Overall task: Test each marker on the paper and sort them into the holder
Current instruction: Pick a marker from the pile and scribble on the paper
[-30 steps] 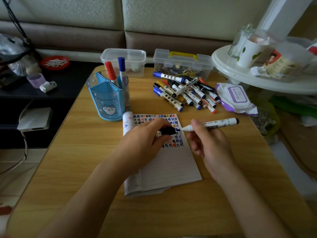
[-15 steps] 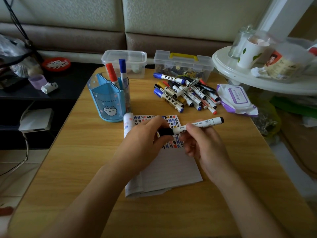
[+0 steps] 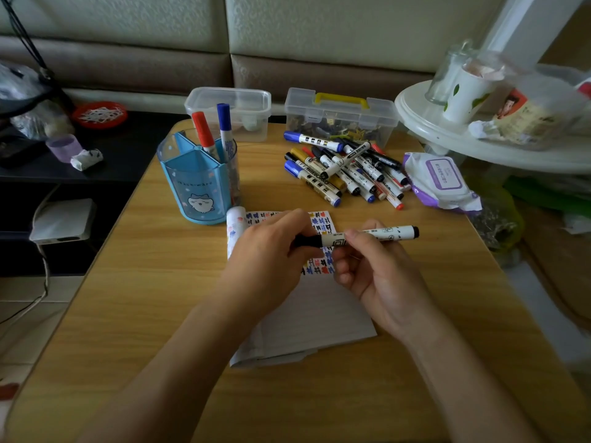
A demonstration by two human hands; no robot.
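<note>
Inside blue holder, red marker, blue marker

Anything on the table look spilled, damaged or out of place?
Nothing spilled or damaged. The markers lie in a loose crisscross heap, and the paper curls up at its far left corner beside the holder.

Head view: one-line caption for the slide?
Left hand and right hand grip a capped black marker over the scribbled paper; two markers stand in the blue holder.
</note>
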